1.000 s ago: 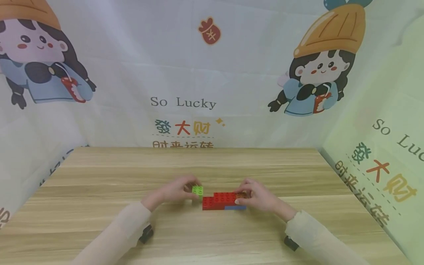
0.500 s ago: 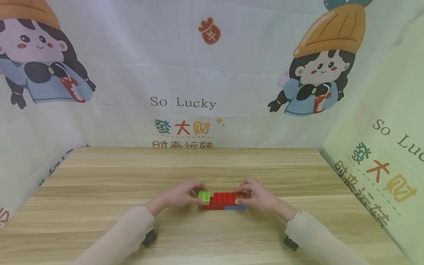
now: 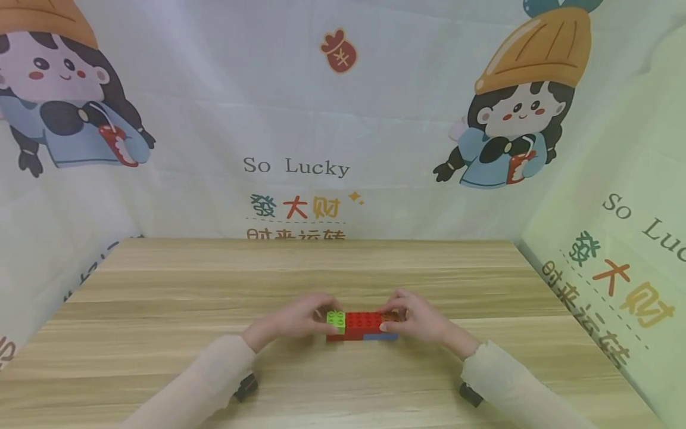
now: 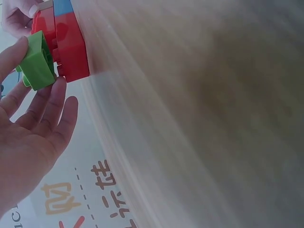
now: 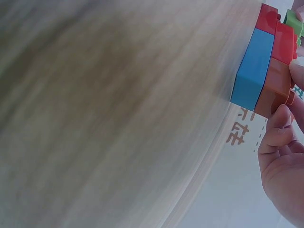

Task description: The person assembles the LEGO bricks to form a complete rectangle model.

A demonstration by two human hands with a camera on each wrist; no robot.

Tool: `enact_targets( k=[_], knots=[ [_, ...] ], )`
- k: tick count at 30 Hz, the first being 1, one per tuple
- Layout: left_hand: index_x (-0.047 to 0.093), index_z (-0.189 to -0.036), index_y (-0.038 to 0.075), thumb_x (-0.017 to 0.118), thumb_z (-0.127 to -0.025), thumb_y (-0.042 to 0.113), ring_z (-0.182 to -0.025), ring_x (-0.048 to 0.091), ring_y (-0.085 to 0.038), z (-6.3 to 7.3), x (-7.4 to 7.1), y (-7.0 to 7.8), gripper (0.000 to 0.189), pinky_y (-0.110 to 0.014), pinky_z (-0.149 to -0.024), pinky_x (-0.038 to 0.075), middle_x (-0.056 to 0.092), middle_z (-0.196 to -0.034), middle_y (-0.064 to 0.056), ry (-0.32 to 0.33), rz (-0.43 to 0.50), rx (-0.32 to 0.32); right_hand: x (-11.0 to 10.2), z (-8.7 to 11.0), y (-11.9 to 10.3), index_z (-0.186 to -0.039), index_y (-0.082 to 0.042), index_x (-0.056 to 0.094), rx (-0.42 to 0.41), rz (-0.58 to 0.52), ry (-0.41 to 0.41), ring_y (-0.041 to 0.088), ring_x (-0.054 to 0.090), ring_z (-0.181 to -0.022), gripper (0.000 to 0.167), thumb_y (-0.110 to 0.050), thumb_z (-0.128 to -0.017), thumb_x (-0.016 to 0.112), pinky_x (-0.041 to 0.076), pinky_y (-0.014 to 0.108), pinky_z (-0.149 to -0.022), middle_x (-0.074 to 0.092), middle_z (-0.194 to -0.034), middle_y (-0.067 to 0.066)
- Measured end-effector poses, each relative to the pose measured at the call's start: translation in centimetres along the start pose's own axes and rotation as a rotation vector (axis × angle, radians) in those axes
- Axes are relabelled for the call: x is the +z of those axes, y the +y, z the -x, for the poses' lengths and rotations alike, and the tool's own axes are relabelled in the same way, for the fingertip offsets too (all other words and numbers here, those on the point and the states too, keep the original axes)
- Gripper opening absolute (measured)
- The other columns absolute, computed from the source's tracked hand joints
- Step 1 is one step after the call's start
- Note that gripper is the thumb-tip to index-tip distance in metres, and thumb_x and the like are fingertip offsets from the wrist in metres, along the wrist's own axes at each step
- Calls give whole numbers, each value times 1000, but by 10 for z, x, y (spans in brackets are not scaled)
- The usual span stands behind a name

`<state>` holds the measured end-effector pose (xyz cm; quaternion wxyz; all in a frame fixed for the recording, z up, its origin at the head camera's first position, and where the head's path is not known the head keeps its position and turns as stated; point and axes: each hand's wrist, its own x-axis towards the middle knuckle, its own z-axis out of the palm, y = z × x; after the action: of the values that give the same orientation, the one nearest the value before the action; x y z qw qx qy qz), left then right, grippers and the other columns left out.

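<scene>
My left hand (image 3: 300, 317) pinches a green toy building brick (image 3: 336, 320) between thumb and fingers, over the left end of a low brick stack. In the left wrist view, a gap shows between the green brick's hollow underside (image 4: 46, 56) and the studs of the lower red brick (image 4: 71, 47). Beside it on the upper layer sits another red brick (image 3: 362, 322). A blue brick (image 5: 254, 69) forms the bottom right, with a brown brick (image 5: 274, 86) on top. My right hand (image 3: 421, 319) grips the brown brick at the stack's right end.
The stack rests on a wood-grain table (image 3: 214, 271). A printed cloth (image 3: 396, 119) hangs behind the table and along both sides. Black wrist devices (image 3: 246, 387) show under both sleeves.
My left hand has carried the green brick right and slightly toward me, from beside the stack to above its left end. The right hand stays at the brown brick.
</scene>
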<state>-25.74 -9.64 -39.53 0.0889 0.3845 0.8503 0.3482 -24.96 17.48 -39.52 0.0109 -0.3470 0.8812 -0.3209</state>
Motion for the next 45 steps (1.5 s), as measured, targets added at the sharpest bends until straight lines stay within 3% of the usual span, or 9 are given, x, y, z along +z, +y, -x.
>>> enact_targets(
  k=[23, 30, 35, 45],
  knots=[
    [55, -99, 12, 67, -77, 27, -87, 52, -12, -6, 2, 2, 29, -29, -77, 44, 55, -93, 6, -2, -55, -67, -1, 1, 3, -101, -9, 65, 6, -25, -3, 12, 43, -69, 29, -28, -79, 67, 39, 24, -57, 48, -84, -5],
    [58, -106, 7, 64, -80, 31, -83, 53, -10, -2, 3, 1, 35, -26, -74, 44, 58, -94, 3, 29, -96, -34, 1, 0, 3, -100, -9, 65, -7, -3, -10, 11, 43, -68, 30, -29, -78, 67, 39, 24, -57, 48, -83, -6],
    [62, -101, 9, 61, -82, 31, -80, 54, -8, -3, 3, 3, 29, -26, -72, 45, 59, -90, 6, 56, -121, -31, 0, 0, 1, -100, -8, 65, -11, -7, -7, 11, 43, -68, 29, -27, -78, 67, 39, 24, -57, 48, -83, -5],
    [63, -98, 9, 66, -78, 30, -74, 53, -5, -7, 2, 7, 29, -21, -67, 44, 61, -87, 6, 38, -231, -10, 1, -1, 2, -100, -8, 65, -14, -7, -1, 11, 43, -70, 30, -28, -78, 67, 40, 25, -59, 48, -82, -6]
  ],
)
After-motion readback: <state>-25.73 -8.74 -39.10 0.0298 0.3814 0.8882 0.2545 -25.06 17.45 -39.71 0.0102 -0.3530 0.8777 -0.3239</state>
